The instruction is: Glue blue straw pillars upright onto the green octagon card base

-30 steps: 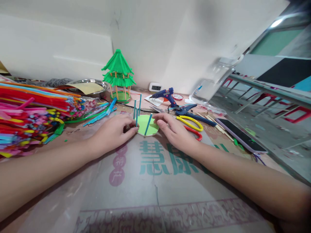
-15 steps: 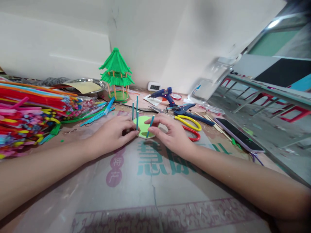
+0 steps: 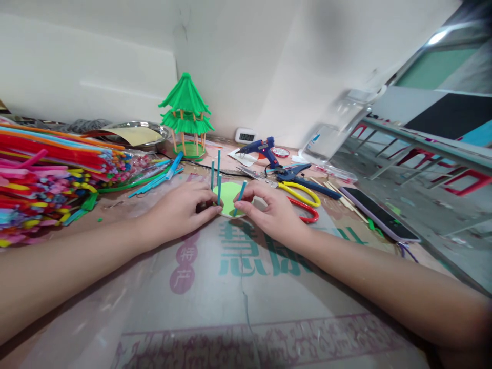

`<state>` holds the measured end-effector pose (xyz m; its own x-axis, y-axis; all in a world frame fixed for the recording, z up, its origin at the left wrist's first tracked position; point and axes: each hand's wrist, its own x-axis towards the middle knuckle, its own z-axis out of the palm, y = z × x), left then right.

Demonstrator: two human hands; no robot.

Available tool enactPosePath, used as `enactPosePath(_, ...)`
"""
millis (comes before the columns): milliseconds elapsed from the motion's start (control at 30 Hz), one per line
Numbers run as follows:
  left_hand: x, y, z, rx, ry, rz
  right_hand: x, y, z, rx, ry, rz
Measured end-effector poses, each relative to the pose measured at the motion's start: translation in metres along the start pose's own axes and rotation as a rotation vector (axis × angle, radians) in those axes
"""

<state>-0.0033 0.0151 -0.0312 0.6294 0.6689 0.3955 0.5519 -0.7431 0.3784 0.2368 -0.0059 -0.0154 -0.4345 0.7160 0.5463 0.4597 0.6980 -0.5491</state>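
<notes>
A small light green disc (image 3: 229, 193) lies on the table between my hands, with several thin blue sticks standing up from it. My left hand (image 3: 188, 205) is closed at the disc's left edge, thumb and fingers gripping it beside a blue stick (image 3: 219, 190). With thumb and forefinger, my right hand (image 3: 271, 207) pinches another blue stick (image 3: 241, 195) near the disc's right edge; this one leans to the right. Whether its lower end is fixed to the disc I cannot tell.
Behind stands a green two-tiered model pavilion (image 3: 186, 120). A blue glue gun (image 3: 265, 148), yellow-and-red-handled scissors (image 3: 302, 195), blue-handled pliers (image 3: 307, 182) and a phone (image 3: 378, 212) lie to the right. Bundled colourful pipe cleaners (image 3: 49, 179) fill the left.
My right forefinger has drawn back to the right from over the disc, with the stick still at the fingertips. The left hand keeps its place; the whole view has shifted slightly.
</notes>
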Motion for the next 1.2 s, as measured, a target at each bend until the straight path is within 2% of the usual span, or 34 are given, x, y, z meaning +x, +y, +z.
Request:
enactPosePath(200, -0.001, 0.001, -0.001, 0.046, -0.028, -0.004, 0.0, 0.001, 0.0, 0.001, 0.019, -0.029)
enactPosePath(933, -0.001, 0.003, 0.0, 0.046, 0.0, -0.011, -0.002, 0.0, -0.003, 0.032, 0.005, -0.011)
enactPosePath(1067, -0.002, 0.009, -0.004, -0.001, 0.051, -0.123, -0.003, 0.006, -0.006, 0.134, 0.095, 0.096)
enactPosePath(1200, -0.002, 0.005, -0.007, -0.087, 0.132, -0.287, -0.001, 0.018, -0.008, 0.175, 0.11, 0.195)
